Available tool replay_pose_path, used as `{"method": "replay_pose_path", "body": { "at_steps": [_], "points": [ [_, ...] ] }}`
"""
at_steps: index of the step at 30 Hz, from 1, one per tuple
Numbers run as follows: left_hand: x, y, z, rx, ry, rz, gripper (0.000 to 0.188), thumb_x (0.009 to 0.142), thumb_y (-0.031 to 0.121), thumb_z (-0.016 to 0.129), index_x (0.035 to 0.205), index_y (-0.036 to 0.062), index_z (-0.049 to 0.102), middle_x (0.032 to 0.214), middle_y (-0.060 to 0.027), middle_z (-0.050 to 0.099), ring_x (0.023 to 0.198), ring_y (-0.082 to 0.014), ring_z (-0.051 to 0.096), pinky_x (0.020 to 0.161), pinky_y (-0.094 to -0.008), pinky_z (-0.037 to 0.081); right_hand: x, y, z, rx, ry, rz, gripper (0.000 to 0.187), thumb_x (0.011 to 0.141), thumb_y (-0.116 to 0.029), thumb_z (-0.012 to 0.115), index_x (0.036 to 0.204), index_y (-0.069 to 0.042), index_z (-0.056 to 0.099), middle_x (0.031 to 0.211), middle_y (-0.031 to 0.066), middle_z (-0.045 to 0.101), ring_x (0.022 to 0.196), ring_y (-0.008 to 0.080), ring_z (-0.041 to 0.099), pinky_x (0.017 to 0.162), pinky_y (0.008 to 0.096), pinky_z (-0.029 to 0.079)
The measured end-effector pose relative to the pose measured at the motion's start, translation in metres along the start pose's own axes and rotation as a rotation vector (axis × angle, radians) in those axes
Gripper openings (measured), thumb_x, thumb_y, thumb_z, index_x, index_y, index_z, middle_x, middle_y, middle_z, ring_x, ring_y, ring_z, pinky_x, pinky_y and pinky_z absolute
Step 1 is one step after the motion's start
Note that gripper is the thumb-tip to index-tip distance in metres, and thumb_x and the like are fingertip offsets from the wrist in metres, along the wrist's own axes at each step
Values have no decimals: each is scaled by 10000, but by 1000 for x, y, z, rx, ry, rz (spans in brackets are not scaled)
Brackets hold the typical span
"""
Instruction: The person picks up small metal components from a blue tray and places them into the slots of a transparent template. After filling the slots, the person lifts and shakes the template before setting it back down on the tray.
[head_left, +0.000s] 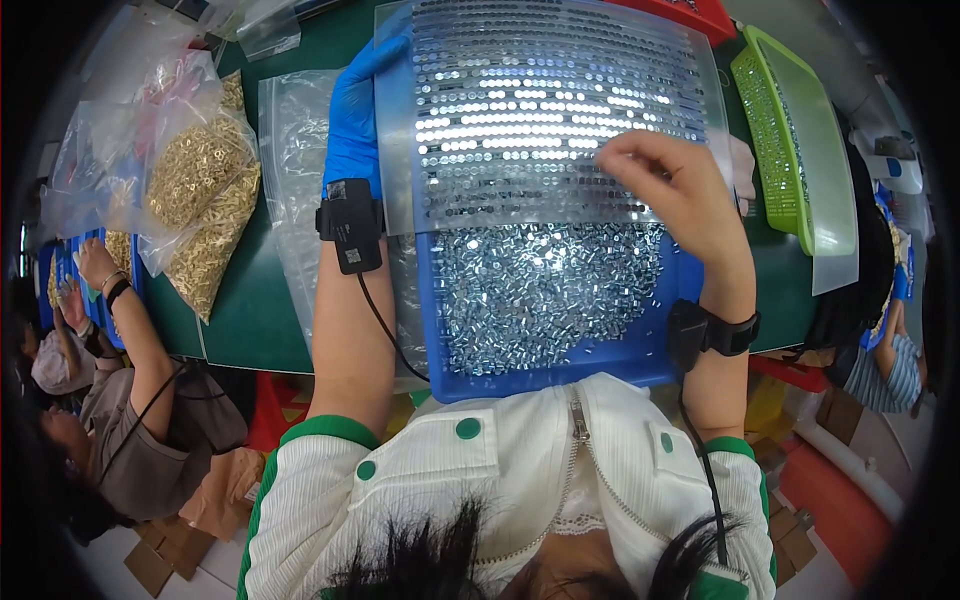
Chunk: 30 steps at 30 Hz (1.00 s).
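Clear plastic sheet (560, 110), nearly every hole filled with small metal nuts, is tilted over a blue tray (540, 375) of loose nuts, gloved left hand (352, 120) gripping its edge, bare right hand (665, 175) pinching its lower rim.

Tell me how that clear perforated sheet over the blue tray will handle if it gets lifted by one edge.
The perforated sheet looks thin and translucent, so it would probably flex and sag. Its holes hold many small metal parts, likely making it heavy for its thickness and apt to spill if tilted. The gloved left hand grips one edge while the bare right hand rests on top, suggesting it needs support.
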<state>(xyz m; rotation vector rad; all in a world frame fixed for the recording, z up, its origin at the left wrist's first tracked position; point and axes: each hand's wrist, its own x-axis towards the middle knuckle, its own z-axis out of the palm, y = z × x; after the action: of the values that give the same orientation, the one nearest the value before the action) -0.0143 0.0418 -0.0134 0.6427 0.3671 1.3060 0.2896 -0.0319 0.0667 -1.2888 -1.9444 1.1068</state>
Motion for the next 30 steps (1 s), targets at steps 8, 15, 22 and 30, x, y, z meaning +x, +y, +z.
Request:
{"method": "replay_pose_path", "body": {
  "at_steps": [8,15,22,30],
  "points": [
    [3,2,1,103,98,66,498,869,72,449,1344,-2,320,1324,-163,418,1208,-243,433,1039,-348,327,-14,-24,25,-358,-356,-355,282,792,-150,611,1070,-100,614,805,118,635,698,275,600,616,326,472],
    [-1,1,1,267,222,139,508,869,74,450,1351,-3,307,1333,-161,408,1218,-238,423,1045,-340,318,-15,-32,22,-397,-344,-314,296,791,-162,611,1078,-91,611,791,125,628,687,296,596,605,353,464],
    [-9,5,13,216,199,101,514,868,78,452,1352,-7,301,1342,-161,396,1226,-237,413,1053,-334,303,-13,-19,17,-365,-255,-362,218,800,-126,598,1005,-60,627,778,121,625,670,279,594,596,337,461],
    [-6,1,21,146,155,47,521,867,81,454,1355,-10,294,1353,-161,383,1236,-235,401,1062,-326,286,-11,-17,-13,-384,-141,-136,130,829,-87,570,908,6,615,757,110,617,625,188,570,578,272,439]
  ]
}}
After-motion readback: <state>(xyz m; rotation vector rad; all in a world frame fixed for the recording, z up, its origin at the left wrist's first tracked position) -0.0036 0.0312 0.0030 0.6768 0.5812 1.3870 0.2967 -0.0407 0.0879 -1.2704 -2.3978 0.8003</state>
